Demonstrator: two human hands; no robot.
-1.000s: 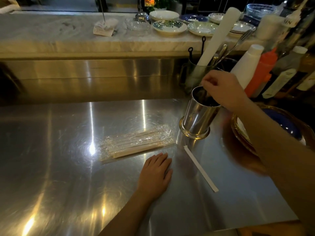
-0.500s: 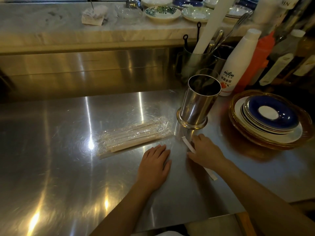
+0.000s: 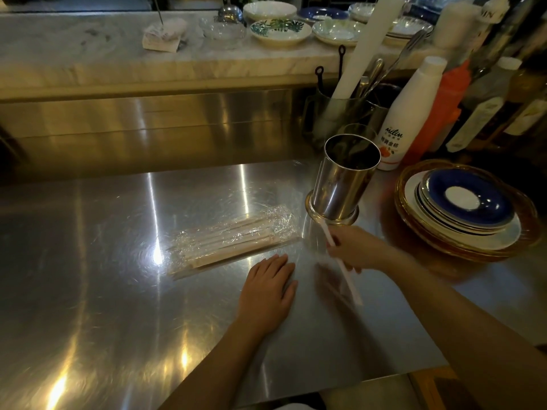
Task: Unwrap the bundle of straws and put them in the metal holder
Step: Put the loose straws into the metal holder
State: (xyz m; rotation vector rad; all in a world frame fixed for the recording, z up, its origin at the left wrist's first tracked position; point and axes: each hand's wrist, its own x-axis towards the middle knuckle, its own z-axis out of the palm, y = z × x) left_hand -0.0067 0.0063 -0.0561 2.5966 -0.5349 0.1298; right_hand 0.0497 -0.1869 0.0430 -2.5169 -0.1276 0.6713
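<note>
A bundle of straws (image 3: pixel 236 238) in clear wrap lies on the steel counter, left of the shiny metal holder (image 3: pixel 344 182). My right hand (image 3: pixel 355 248) is closed around one white paper-wrapped straw (image 3: pixel 347 275), lifted off the counter just in front of the holder's base; the straw slants from upper left to lower right and is blurred. My left hand (image 3: pixel 270 291) rests flat on the counter with fingers spread, just below the right end of the bundle and not touching it.
A stack of plates with a blue saucer (image 3: pixel 461 205) sits right of the holder. Behind it stand a white bottle (image 3: pixel 411 116), an orange bottle, dark bottles and a utensil jug (image 3: pixel 340 113). Bowls line the marble ledge (image 3: pixel 118 54). The counter's front edge runs near my arms.
My right hand left the holder's mouth, came down to the single straw on the counter, closed on it and has lifted it. The left hand stayed flat.
</note>
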